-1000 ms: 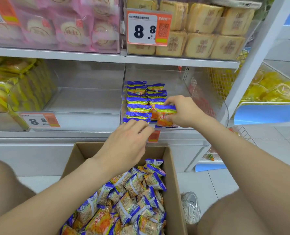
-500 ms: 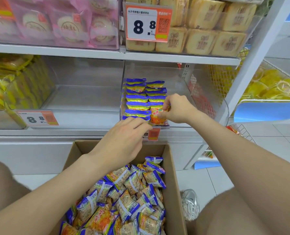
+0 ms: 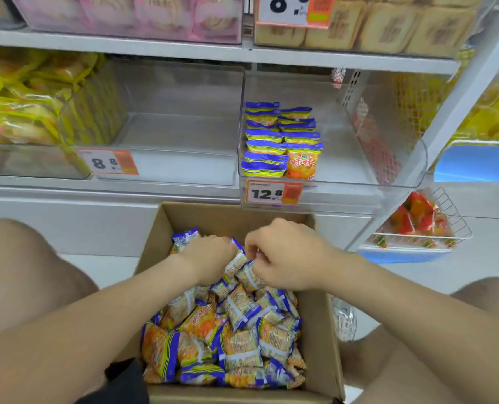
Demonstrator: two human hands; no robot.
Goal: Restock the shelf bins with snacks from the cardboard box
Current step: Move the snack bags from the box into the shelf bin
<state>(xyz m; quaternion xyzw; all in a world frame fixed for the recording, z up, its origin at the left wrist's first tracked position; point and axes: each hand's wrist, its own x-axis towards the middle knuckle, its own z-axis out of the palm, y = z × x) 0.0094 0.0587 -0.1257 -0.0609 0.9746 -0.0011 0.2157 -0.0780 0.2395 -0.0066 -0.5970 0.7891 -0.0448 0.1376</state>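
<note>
Left hand (image 3: 210,258) and right hand (image 3: 286,258) dropped from shelf bin (image 3: 388,182) into cardboard box (image 3: 321,330) of snacks (image 3: 236,339); right pinches a packet (image 3: 249,277), left's grip hidden.

Orange-and-blue snack packets (image 3: 228,339) lie jumbled in the open cardboard box (image 3: 324,330), around and nearer than the right hand's (image 3: 283,255) pinch, while two tidy rows (image 3: 277,141) stand in the clear shelf bin (image 3: 359,158) beyond it.
</note>
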